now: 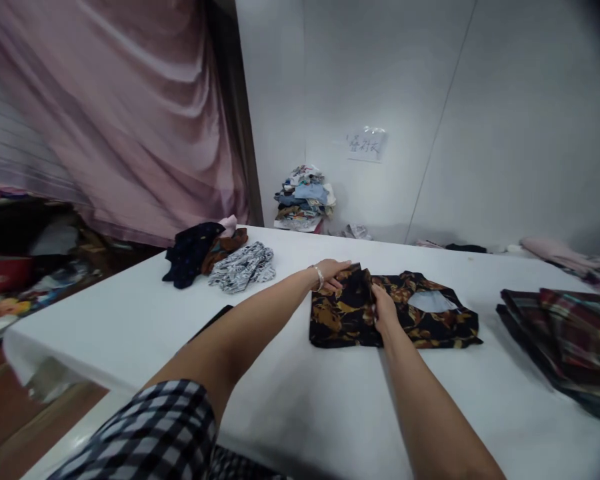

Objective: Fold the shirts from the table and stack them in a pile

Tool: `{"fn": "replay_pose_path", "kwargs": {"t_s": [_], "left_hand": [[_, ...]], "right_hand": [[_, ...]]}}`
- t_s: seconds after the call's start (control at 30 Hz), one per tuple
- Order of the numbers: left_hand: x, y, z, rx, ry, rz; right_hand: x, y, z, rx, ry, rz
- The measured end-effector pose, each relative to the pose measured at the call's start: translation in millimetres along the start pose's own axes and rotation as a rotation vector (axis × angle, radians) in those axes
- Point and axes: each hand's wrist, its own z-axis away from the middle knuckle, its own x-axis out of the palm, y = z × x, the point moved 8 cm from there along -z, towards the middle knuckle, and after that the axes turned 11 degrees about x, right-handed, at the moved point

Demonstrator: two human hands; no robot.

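Observation:
A black garment with a brown and gold floral print (330, 323) lies partly folded on the white-covered table (300, 400). At its upper edge, left of its middle, my left hand (333, 275) grips the cloth, with a bracelet on the wrist. My right hand (384, 308) is closed on a raised fold near the garment's middle. To the right, an oval opening in the garment shows pale material. The fingertips of both hands are partly hidden by the cloth.
Crumpled dark, brown and black-and-white clothes (243, 267) lie at the table's back left. Folded plaid clothes (575, 333) are stacked at the right. Behind the table stands a tall clothes pile (305, 200) by the wall. A dark item lies partly behind my left forearm.

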Motion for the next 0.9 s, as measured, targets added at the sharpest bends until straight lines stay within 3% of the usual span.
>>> {"fn": "replay_pose_path", "kwargs": {"t_s": [0.13,0.27,0.4,0.5,0.63,0.77,0.83,0.9], "left_hand": [[-4.0,-52.6,26.1,-0.176,0.076,-0.027],[-2.4,-101.0,51.2,-0.336,0.121,-0.027],[24.4,-101.7,51.7,-0.341,0.103,0.088],[27.0,-88.2,46.7,-0.288,0.137,0.164],[-12.6,-90.7,54.0,-0.223,0.232,0.169],[-61.2,-129.6,80.3,-0.275,0.289,0.028],[-74.6,-150.4,93.2,-0.317,0.287,-0.067],[-80.5,-164.8,101.7,-0.345,0.271,-0.137]], "right_hand": [[-10.1,4.0,-5.6,0.102,0.028,-0.063],[-1.9,-1.0,-7.5,0.101,-0.014,0.017],[4.7,-7.0,-2.6,0.082,-0.033,0.085],[7.2,-9.4,1.0,0.071,-0.039,0.114],[23.6,-8.0,6.0,0.001,-0.108,0.189],[66.7,10.4,25.1,0.011,-0.296,0.256],[87.4,13.4,39.6,0.004,-0.398,0.258],[92.7,6.4,48.3,-0.006,-0.416,0.243]]}}
